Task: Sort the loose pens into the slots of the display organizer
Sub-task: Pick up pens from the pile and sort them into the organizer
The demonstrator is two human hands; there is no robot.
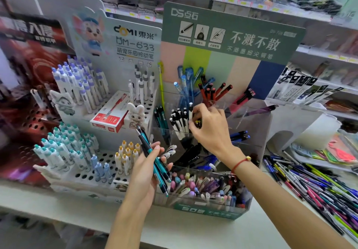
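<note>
A clear tiered display organizer (249, 113) with a green header stands at the centre. My left hand (149, 169) grips a bundle of teal and dark pens (150, 149) in front of the organizer's lower left corner. My right hand (210, 128) reaches into a middle compartment and pinches a white-and-black pen (190, 111) beside other white-and-black pens (179, 121). Blue pens (186, 82) and red-and-black pens (212, 92) fill the upper slots. Pastel pens (195, 187) lie in the front bin.
A white perforated pen stand (108, 157) with purple, teal, blue and yellow capped pens sits at the left, a red box (110, 116) on it. A heap of loose pens (317, 186) covers the counter at the right. Shelves run behind.
</note>
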